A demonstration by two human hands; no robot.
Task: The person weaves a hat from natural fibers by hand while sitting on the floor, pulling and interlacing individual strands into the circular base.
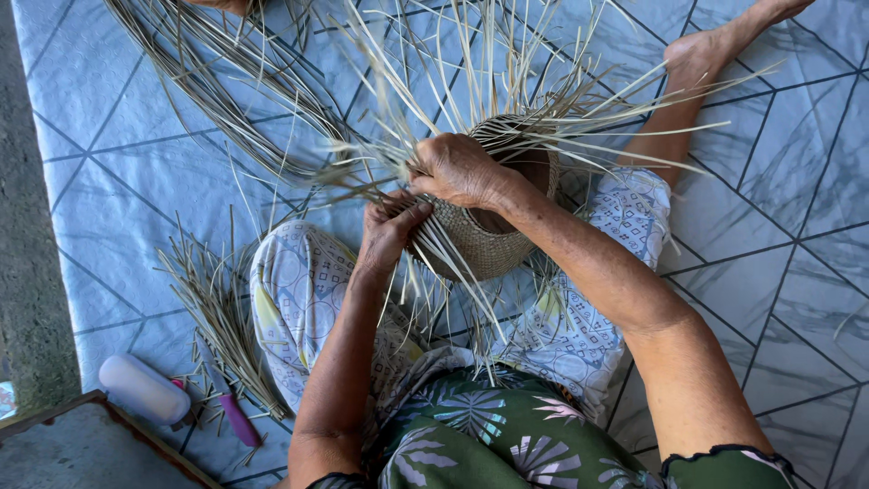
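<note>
Straw-woven basket (489, 240) sits between both hands, left hand (387, 231) and right hand (460, 169) pinching its loose strands (398, 172).

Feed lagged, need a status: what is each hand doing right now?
Left hand: fingers closed on loose strips beside the woven basket.
Right hand: fingers closed, gripping strips at the basket's rim.

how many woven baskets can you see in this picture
1. The basket sits on the person's lap between the left hand and right hand, half finished, loose strips fanning from its rim. Others may lie outside the view.
</note>
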